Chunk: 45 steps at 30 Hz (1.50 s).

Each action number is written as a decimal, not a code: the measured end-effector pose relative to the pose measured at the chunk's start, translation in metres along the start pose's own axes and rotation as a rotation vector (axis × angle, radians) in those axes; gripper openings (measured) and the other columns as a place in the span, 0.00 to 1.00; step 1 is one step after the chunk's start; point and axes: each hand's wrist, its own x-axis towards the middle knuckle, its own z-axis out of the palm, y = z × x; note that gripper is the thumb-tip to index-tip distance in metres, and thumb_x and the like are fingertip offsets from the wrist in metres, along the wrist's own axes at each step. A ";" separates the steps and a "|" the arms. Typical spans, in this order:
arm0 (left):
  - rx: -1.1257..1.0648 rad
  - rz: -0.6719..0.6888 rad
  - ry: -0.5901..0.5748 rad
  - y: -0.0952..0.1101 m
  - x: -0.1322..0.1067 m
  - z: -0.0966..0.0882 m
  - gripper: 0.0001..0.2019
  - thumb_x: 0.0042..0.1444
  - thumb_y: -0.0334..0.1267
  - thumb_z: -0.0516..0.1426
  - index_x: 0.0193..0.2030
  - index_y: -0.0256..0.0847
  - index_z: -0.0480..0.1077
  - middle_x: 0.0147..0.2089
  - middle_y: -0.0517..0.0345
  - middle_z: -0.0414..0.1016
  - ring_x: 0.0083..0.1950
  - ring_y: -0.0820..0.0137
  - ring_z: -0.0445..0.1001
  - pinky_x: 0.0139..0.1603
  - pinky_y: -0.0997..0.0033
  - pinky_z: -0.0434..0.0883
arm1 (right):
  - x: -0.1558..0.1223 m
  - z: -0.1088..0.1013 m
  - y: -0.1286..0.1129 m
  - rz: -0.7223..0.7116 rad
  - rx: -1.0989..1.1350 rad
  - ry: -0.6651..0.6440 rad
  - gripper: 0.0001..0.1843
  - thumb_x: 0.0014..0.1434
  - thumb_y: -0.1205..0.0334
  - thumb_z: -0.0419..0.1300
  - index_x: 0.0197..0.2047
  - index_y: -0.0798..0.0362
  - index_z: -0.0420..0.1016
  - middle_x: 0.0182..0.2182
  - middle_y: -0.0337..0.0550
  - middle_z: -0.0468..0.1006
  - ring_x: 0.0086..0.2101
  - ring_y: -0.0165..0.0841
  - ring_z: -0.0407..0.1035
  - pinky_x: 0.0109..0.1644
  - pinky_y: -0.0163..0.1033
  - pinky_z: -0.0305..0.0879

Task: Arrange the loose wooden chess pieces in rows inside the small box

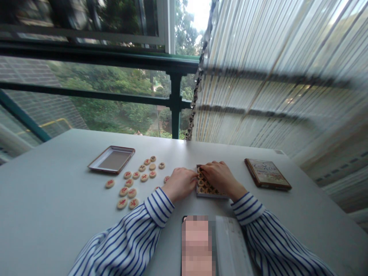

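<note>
A small shallow box (212,196) sits in front of me, with rows of round wooden xiangqi pieces (201,190) in it. My left hand (181,184) is at the box's left edge, fingers closed together; whatever they pinch is hidden. Over the box arches my right hand (220,176), its fingers bent down and fingertips at the pieces near the far left corner. It covers much of the box, and I cannot make out what it grips. Left of my left hand, several loose xiangqi pieces (144,177) lie scattered, most with red characters; one or two are partly behind the hand.
An open, shallow tray-like lid (115,159) lies at the far left. On the right rests a flat box with a printed cover (267,173). A phone (198,245) with a blurred screen and a white object (232,245) lie near me. Windows, railing and string curtain stand beyond the white table (57,191).
</note>
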 end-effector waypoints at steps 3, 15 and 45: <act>-0.007 -0.003 0.004 0.000 0.000 0.001 0.13 0.54 0.36 0.49 0.43 0.44 0.71 0.41 0.56 0.76 0.44 0.66 0.72 0.46 0.68 0.65 | 0.000 0.002 0.001 -0.009 0.016 0.012 0.16 0.62 0.58 0.42 0.40 0.50 0.71 0.39 0.47 0.74 0.40 0.36 0.65 0.41 0.40 0.53; -0.023 -0.028 -0.012 0.002 0.000 -0.002 0.13 0.54 0.36 0.50 0.43 0.44 0.71 0.41 0.56 0.76 0.44 0.66 0.72 0.47 0.67 0.65 | 0.001 0.001 0.001 -0.007 0.031 0.016 0.16 0.62 0.59 0.43 0.41 0.49 0.71 0.39 0.46 0.74 0.41 0.36 0.65 0.40 0.40 0.53; -0.018 -0.082 0.147 -0.006 -0.001 -0.008 0.15 0.54 0.37 0.49 0.48 0.39 0.68 0.46 0.53 0.74 0.47 0.66 0.71 0.50 0.67 0.64 | -0.011 -0.037 0.011 0.135 0.051 0.361 0.15 0.61 0.61 0.43 0.35 0.53 0.70 0.30 0.42 0.76 0.33 0.32 0.67 0.39 0.37 0.49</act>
